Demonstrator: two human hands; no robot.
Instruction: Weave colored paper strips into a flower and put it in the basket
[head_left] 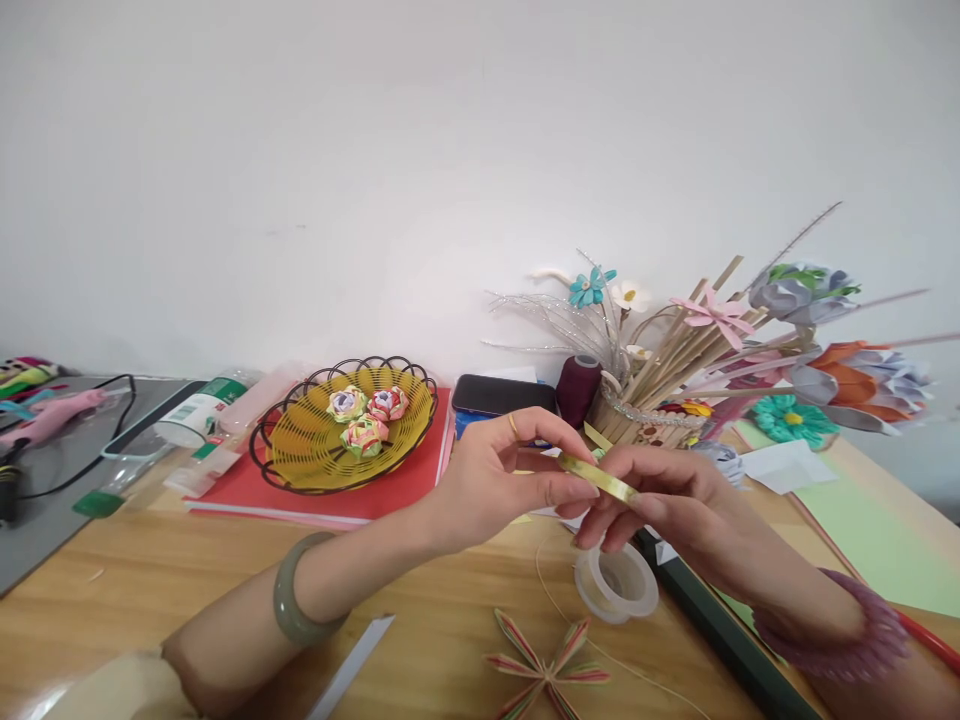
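Observation:
My left hand [502,475] and my right hand [660,495] meet above the wooden table [150,590], both pinching a narrow yellow-green paper strip [596,475] held between their fingertips. A ring sits on a left finger and a green bangle [296,600] on the left wrist; a purple bracelet [862,630] is on the right wrist. Just below the hands lies a clear tape roll [616,583]. A folded striped paper star [547,675] lies at the table's near edge.
A yellow wire basket [300,465] with three paper roses rests on a red book [247,490]. Behind the hands stand a phone [499,393], a maroon thread spool [579,388] and a stick holder of paper flowers [675,400]. Bottles [202,410] lie at left; green paper [877,530] at right.

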